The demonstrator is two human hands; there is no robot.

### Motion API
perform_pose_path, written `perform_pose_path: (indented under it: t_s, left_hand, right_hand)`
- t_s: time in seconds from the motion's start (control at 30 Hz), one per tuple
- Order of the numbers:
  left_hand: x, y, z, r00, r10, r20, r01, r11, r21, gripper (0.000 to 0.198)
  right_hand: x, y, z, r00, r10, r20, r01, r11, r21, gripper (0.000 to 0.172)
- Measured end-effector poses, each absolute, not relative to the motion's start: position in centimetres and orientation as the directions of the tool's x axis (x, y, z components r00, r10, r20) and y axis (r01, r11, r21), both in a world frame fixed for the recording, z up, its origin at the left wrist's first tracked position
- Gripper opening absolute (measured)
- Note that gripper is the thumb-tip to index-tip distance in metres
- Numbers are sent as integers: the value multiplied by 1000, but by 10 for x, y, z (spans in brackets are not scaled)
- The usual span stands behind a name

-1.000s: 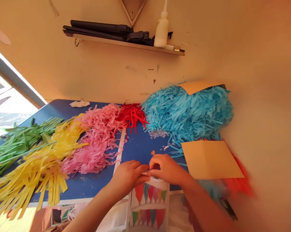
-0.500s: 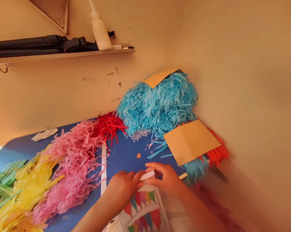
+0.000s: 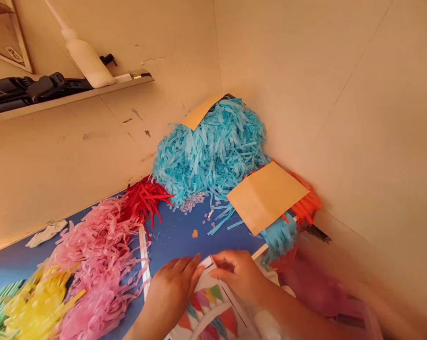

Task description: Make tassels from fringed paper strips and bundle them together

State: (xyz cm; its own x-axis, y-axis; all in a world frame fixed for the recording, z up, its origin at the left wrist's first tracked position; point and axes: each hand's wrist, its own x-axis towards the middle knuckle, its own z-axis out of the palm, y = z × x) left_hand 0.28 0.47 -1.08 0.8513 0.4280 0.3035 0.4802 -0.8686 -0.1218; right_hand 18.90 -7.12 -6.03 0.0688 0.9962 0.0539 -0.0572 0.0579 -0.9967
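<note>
A small white flat-sided piece point(image 3: 207, 262), perhaps folded paper or a little box, is pinched between my two hands near the bottom middle. My left hand point(image 3: 173, 290) grips its left side, with the fingers hiding much of it. Thumb and fingers of my right hand point(image 3: 239, 274) close on its right end. Just beneath both hands lies a white sheet point(image 3: 202, 326) printed with colourful bunting flags, partly covered by them.
Pink fringed tissue paper point(image 3: 96, 269), yellow fringe point(image 3: 39, 302) and red fringe point(image 3: 144, 200) spread over the blue table point(image 3: 178, 236). A blue fringe heap point(image 3: 213, 146) fills the corner. A tan card point(image 3: 268, 196) lies on the right. Above, a shelf point(image 3: 128, 87) holds a white bottle point(image 3: 88, 59).
The view has swung to the right, so the shelf and fringes sit further left. Both hands still hold the white piece, which has turned and shows less of its length.
</note>
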Motion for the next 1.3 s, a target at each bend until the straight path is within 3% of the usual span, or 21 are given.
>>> perform_pose_path:
  t_s: [0.1, 0.27, 0.57, 0.77, 0.93, 1.03, 1.13, 1.3]
  left_hand:
    - [8, 4, -6, 857, 442, 265, 464, -885, -22, 43]
    - [6, 6, -4, 858, 412, 307, 390, -911, 132, 38]
    - [4, 9, 6, 874, 391, 290, 358, -920, 163, 36]
    - [4, 5, 1, 870, 310, 384, 334, -942, 3, 34]
    - [5, -4, 5, 869, 333, 366, 344, -938, 36, 35]
    - [3, -6, 1, 883, 357, 304, 360, -932, 48, 41]
    - [-3, -5, -9, 866, 371, 335, 381, -924, 38, 40]
    - [-17, 1, -20, 768, 422, 482, 444, -893, 76, 40]
  right_hand:
    - [189, -72, -59, 77, 994, 76, 52, 73, -996, 7]
    - [186, -75, -61, 54, 996, 75, 57, 72, -996, 15]
    - [182, -74, -57, 20, 997, 76, 137, 72, -988, 16]
    - [180, -74, -56, 29, 997, 73, 159, 67, -985, 13]
    - [176, -76, -59, 52, 997, 54, 40, 51, -998, 20]
    - [178, -77, -65, 50, 982, 183, 109, 177, -978, 37]
    - [182, -76, -72, 29, 936, 352, 249, 334, -909, 32]
    - [181, -74, -75, 67, 947, 313, 265, 286, -921, 22]
